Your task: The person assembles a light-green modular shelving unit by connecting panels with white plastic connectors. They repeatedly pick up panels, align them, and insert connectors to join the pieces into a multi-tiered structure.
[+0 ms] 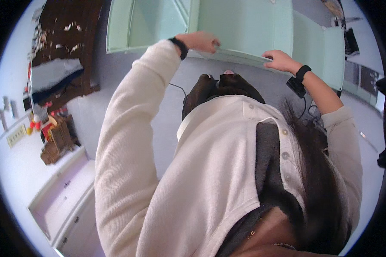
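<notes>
A large pale green structure (244, 25) with upright panels and open compartments stands in front of me at the top of the view. Over its near edge is my left hand (198, 42), slightly blurred, with the fingers curled inward. A small dark spot shows at its fingertips, too unclear to name. Farther right, my right hand (283, 61) pinches the near rim of a pale green panel (240, 55) between thumb and fingers. Both wrists wear black bands, and a black box-like device (296, 87) with a cable hangs by the right one.
Grey floor (128, 103) lies around my feet. On the left are a dark brown surface with a grey folded cloth (58, 73), a brown wicker-like item (58, 139) and a white drawer unit (64, 197). Dark cables (313, 112) run beside my right side.
</notes>
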Tool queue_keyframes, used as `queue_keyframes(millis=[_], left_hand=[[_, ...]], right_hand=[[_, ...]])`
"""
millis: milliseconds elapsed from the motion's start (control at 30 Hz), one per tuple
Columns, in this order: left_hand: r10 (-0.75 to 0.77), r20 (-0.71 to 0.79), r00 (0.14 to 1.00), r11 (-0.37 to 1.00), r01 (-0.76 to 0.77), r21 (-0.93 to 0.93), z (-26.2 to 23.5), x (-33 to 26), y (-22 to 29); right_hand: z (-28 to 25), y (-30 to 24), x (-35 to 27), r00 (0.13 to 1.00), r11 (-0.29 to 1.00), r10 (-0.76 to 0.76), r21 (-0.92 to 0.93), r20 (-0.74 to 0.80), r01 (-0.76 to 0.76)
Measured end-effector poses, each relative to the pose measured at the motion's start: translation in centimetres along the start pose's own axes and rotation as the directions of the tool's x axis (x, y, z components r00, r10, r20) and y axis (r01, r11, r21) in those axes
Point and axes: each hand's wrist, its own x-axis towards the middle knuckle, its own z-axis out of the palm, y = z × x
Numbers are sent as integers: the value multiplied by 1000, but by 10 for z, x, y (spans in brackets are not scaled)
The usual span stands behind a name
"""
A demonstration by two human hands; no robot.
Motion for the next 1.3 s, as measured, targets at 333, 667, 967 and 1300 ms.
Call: queue_keyframes(millis=[333,667,967,1300], left_hand=[[-124,-19,992,964,125,233,20,-1,7],[-139,-347,928,907,260,332,35,6,3],[-85,-447,891,905,256,339,34,1,8],[-446,-676,587,851,45,-523,-31,-65,-106]], right_hand=[[2,-4,15,1000,1000,1,-22,-18,-1],[-1,-12,22,994,992,12,-123,-105,-24],[5,-5,19,992,987,5,-160,-127,-25],[-33,-47,-8,962,1000,-19,-24,-272,13]])
